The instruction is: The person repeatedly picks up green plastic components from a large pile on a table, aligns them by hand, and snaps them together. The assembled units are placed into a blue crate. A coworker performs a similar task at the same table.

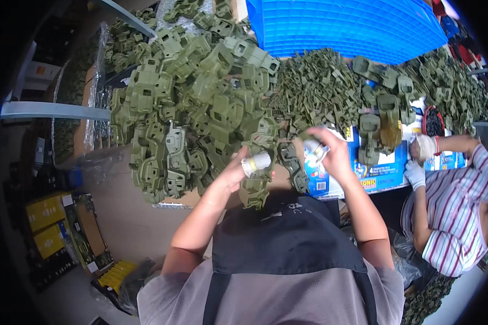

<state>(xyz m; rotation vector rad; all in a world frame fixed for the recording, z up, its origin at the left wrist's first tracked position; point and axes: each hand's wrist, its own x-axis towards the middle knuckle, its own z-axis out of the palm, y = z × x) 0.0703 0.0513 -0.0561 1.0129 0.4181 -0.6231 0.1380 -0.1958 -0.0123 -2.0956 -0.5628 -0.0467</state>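
Gripping a green plastic part [256, 190] in the left hand [233, 172], on the near side of the blue crate [347, 27] and off to its left. Curling the fingers around that part, with a white wrap [259, 161] on one digit. Holding the right hand [333, 151] raised with bent fingers, directly on the near side of the blue crate — too blurred to tell whether empty or gripping. Wearing a pale wrap there too, just beside a darker green part [294, 168].

Facing, to the left of the blue crate, a tall heap of green molded shells [211, 108], overlapping at many angles. Looking down, close along the near side of the blue crate, on a spread of small dark green pieces [317, 81]. Seeing, farther out on that near side, a brownish part [390, 130] among larger green ones, beside and partly over blue-and-white printed cardboard [387, 169].

Wearing a dark apron [287, 238] over a grey shirt [190, 290], farther from the blue crate than both hands. Sharing the near right side of the crate with a co-worker [455, 216] — dressed in stripes, with a white glove [416, 174] on one hand.
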